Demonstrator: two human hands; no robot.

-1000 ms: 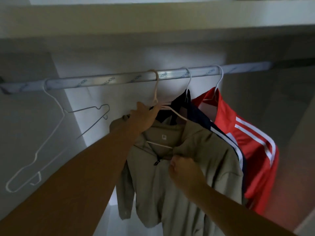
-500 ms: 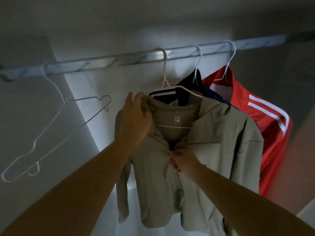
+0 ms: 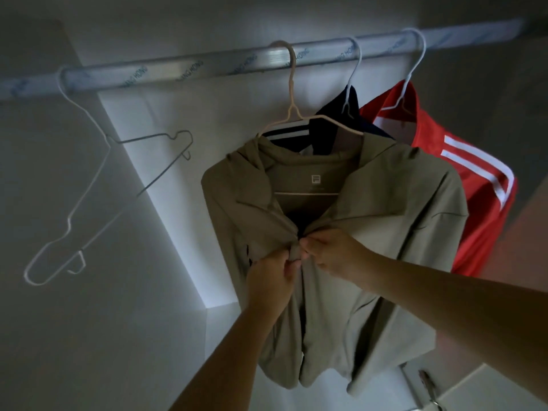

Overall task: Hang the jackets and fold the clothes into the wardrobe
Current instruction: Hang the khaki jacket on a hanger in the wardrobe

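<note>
A beige jacket hangs on a pale hanger from the wardrobe rail. Its front is open at the collar. My left hand pinches the left front edge at chest height. Right beside it, my right hand pinches the right front edge, and the two edges meet between my fingers. Behind the beige jacket hang a dark navy jacket and a red jacket with white stripes, each on its own white hanger.
An empty white wire hanger hangs on the rail to the left, tilted against the wardrobe's side wall. A lit white back panel shows behind. A door handle sits at the lower right.
My left hand came down from the hanger and collar to the jacket's front edge. My right hand stayed at the front opening. The view tilted up, so the rail sits higher.
</note>
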